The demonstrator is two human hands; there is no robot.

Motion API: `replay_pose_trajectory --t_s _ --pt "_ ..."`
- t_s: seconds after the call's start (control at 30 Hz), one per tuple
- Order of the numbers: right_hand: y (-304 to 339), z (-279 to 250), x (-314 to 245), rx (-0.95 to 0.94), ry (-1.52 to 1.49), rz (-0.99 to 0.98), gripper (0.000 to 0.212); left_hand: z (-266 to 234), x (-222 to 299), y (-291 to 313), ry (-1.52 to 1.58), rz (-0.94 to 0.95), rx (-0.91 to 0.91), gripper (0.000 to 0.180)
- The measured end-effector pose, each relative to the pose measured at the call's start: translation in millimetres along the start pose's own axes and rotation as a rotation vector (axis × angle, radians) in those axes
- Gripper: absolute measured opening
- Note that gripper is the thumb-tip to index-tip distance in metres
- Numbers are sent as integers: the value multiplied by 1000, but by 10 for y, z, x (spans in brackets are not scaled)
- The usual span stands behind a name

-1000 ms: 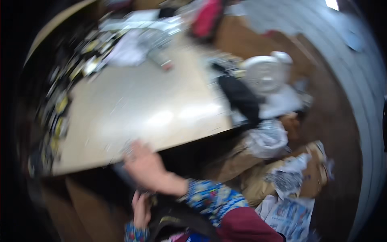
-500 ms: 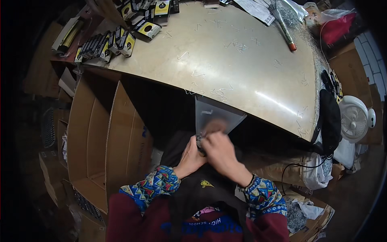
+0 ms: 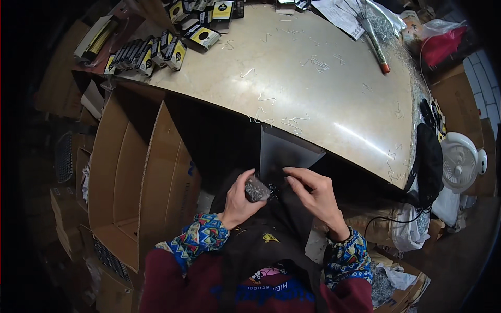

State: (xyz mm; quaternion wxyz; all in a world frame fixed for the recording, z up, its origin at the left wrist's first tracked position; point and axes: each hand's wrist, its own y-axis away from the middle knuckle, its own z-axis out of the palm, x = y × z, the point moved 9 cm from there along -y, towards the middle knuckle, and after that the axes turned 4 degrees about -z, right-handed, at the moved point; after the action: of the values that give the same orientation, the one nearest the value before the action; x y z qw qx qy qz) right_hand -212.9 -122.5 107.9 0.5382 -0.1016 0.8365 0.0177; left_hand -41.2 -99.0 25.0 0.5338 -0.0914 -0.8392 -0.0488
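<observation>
My left hand (image 3: 242,201) is closed around a small clear-looking pack (image 3: 257,189) with grey, shiny contents, held above my lap; its exact kind is hard to make out. To the right, my right hand (image 3: 317,195) is apart from the pack, thumb and forefinger brought near each other in a pinch. Anything between those fingertips is too small to make out. Beyond both hands, a grey translucent sheet (image 3: 284,148) hangs below the table edge. Thin bent wire pieces (image 3: 295,122) lie on the tabletop close to that edge.
The pale table (image 3: 339,104) curves around in front. Small black and yellow boxes (image 3: 202,37) stand at its far left. A brush-like bundle with a red end (image 3: 385,68) lies far right. Open cardboard boxes (image 3: 151,172) stand at left, a white fan (image 3: 459,161) at right.
My hands have come apart: the right moved right, away from the pack, and the left turned so the pack shows. The view has shifted slightly.
</observation>
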Motion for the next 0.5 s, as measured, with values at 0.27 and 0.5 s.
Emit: replay_pose_trajectory --t_s 0.27,0.5 --pt "-60 -5 -126 42 169 -18 21 29 538 -384 8 245 18 79" --pt "-198 -223 -132 209 85 3 15 61 784 -605 16 265 8 78"
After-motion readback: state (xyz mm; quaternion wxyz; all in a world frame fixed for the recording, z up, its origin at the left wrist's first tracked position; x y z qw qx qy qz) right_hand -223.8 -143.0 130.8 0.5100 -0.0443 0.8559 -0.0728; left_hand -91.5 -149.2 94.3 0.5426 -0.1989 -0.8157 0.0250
